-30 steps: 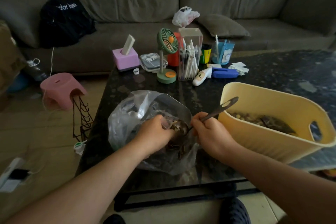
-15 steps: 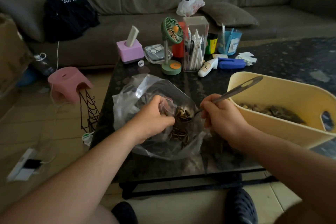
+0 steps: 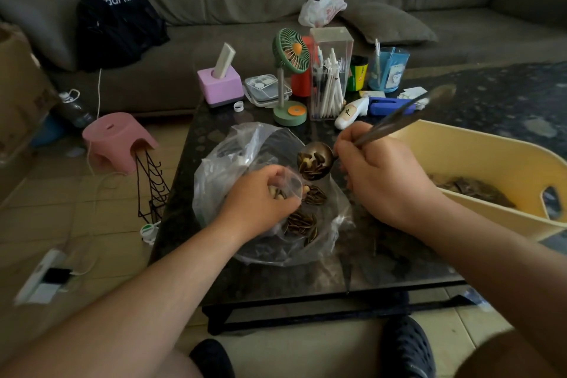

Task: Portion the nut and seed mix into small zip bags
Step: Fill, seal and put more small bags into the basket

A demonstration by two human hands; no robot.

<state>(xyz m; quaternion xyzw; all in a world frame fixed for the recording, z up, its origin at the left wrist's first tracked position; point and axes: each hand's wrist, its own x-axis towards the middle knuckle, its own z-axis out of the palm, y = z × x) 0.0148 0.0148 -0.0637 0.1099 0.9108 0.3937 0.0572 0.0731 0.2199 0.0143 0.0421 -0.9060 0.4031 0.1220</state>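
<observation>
Gripping a long metal spoon [image 3: 316, 161] by its handle, the right hand [image 3: 380, 175] holds the bowl tilted just above the mouth of a small zip bag [image 3: 290, 186], still partly loaded with striped seeds and pale nuts. The left hand [image 3: 260, 199] pinches that bag's rim, fingers curled round the thin film to keep it open; a few nuts and seeds show through it. Both bag and hand sit over a larger, crumpled clear plastic bag [image 3: 233, 159] lying near the table's [image 3: 306, 282] front left corner, with more dark striped seeds heaped inside it. At the table's right edge stands a smooth yellow plastic tub [image 3: 460, 150] with cut-out handles, a shallow layer of the mix [image 3: 472, 189] on its bottom.

Judging by this, the portioning is midway at best: one small bag is being filled and is not yet sealed, no finished bags are visible, and mix remains in the tub. The tabletop is dark, glossy, speckled stone.
</observation>
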